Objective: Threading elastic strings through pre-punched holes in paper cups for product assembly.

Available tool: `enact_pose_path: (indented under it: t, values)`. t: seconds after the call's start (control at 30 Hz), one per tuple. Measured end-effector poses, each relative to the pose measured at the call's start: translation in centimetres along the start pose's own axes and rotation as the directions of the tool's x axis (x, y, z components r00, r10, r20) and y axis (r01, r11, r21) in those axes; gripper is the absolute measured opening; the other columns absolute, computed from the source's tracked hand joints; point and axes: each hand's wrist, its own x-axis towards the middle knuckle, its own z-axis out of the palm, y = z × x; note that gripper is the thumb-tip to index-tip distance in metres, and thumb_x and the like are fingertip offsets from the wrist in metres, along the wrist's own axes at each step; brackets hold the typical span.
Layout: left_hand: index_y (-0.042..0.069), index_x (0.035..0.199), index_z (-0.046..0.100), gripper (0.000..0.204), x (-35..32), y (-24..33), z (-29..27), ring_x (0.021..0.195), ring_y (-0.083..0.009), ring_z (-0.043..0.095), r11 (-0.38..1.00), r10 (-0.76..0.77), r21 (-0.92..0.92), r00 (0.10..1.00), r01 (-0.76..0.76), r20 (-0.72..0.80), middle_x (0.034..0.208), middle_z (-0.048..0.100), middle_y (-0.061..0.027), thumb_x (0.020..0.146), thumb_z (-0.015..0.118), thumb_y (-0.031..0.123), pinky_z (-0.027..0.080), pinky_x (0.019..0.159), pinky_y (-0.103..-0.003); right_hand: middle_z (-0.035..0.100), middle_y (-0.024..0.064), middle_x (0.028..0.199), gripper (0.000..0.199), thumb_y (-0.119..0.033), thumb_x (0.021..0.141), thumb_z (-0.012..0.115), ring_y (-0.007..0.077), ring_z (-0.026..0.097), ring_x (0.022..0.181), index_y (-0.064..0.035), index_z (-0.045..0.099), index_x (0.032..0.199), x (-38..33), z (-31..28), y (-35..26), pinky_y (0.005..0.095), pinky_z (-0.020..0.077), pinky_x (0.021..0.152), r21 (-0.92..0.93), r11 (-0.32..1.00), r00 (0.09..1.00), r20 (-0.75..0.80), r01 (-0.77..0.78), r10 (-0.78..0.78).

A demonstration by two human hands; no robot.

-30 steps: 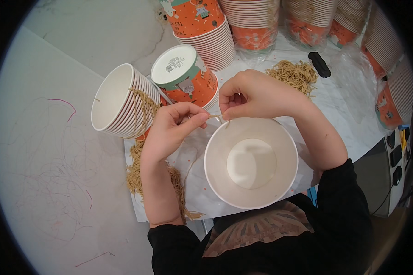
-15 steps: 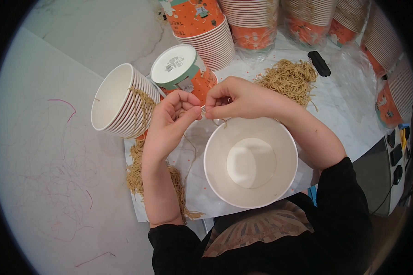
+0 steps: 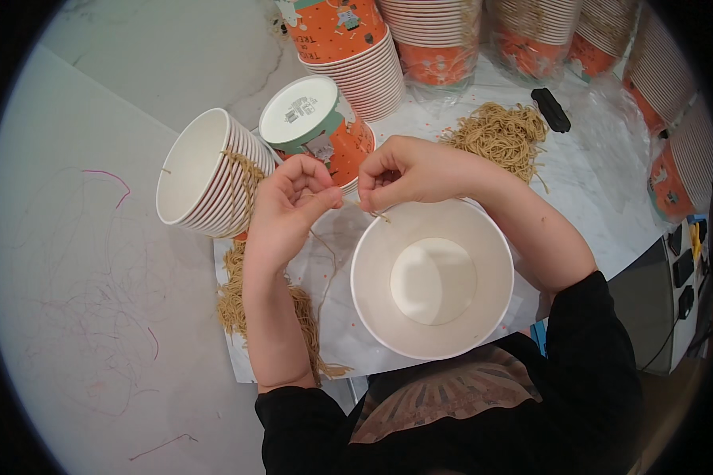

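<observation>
A white paper bucket (image 3: 471, 332) stands mouth up in front of me, its inside bare. A thin tan string (image 3: 383, 216) passes at its far left rim. My right hand (image 3: 404, 172) is closed in a pinch on this string just above the rim. Left of it, my left hand (image 3: 289, 210) pinches the string too, thumb against forefinger, and a short length spans the gap between the hands. A loose strand (image 3: 334, 257) hangs from beneath my left hand to the white paper. The exact grip at the fingertips is too small to make out.
Nested white buckets (image 3: 202, 170) lie tilted at the left, tan strings over their rims. An upturned orange bucket (image 3: 337, 138) stands beyond my hands. Heaps of tan string (image 3: 503, 138) lie at far right and under my left forearm. A black object (image 3: 551, 110) and wrapped bucket stacks (image 3: 440, 43) lie farther back.
My hands have drawn slightly apart, so more of the string shows between them. My left hand has shifted a little left. The bucket has barely moved.
</observation>
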Motion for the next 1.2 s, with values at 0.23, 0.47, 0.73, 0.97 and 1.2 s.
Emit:
enact_pose_path:
  t: [0.23,0.47,0.73,0.97,1.2]
  values:
    - [0.003,0.095,0.057,0.017,0.0,-0.2,-1.2,0.076,-0.0067,0.063,0.998,0.034,0.057,0.992,-0.027,-0.125,0.085,0.065,-0.0016,0.088,0.069,-0.007,0.049,0.07,-0.02,0.069,-0.0021,0.076,0.012,-0.012,0.087,0.07,0.0032,0.06,0.069,-0.0002,0.073,0.089,0.2,-0.5,0.4,0.0213,0.0475,0.062,0.075,0.993,0.993,0.07,-0.095,0.09]
    - [0.003,0.092,0.058,0.016,-0.3,0.1,-2.3,0.068,-0.0031,0.059,0.996,-0.005,0.092,0.986,0.021,-0.164,0.079,0.066,-0.0018,0.088,0.068,-0.008,0.042,0.058,-0.018,0.071,0.0005,0.077,0.008,-0.006,0.084,0.071,0.005,0.063,0.065,0.0,0.074,0.088,0.8,-1.0,1.5,0.0217,0.0489,0.058,0.303,0.933,0.975,0.169,-0.193,0.147]
    - [0.002,0.091,0.058,0.016,-0.3,-0.1,-2.1,0.07,-0.0037,0.06,0.986,0.014,0.167,0.986,0.014,-0.169,0.079,0.066,-0.0023,0.086,0.067,-0.01,0.044,0.06,-0.018,0.071,0.0043,0.077,0.008,-0.005,0.084,0.069,0.0087,0.064,0.063,0.0003,0.074,0.085,1.5,-1.2,2.9,0.0229,0.0512,0.056,0.47,0.831,0.941,0.291,-0.298,0.173]
    - [0.001,0.089,0.057,0.015,-0.1,-0.5,-2.0,0.073,-0.0065,0.063,0.969,0.022,0.246,0.985,0.021,-0.172,0.08,0.065,-0.0016,0.086,0.066,-0.01,0.05,0.068,-0.02,0.071,0.0055,0.078,0.009,-0.006,0.083,0.071,0.0111,0.066,0.067,0.0016,0.074,0.086,1.8,-0.8,3.3,0.0251,0.053,0.06,0.515,0.774,0.917,0.34,-0.369,0.211]
    - [0.001,0.089,0.056,0.015,0.4,-0.5,-1.4,0.073,-0.0057,0.062,0.975,-0.034,0.214,0.991,0.061,-0.126,0.081,0.064,-0.0004,0.087,0.068,-0.008,0.05,0.068,-0.02,0.071,0.0042,0.079,0.011,-0.01,0.086,0.073,0.0098,0.065,0.066,0.0001,0.074,0.089,1.9,-1.0,3.7,0.0241,0.0523,0.06,0.477,0.805,0.893,0.43,-0.353,0.137]
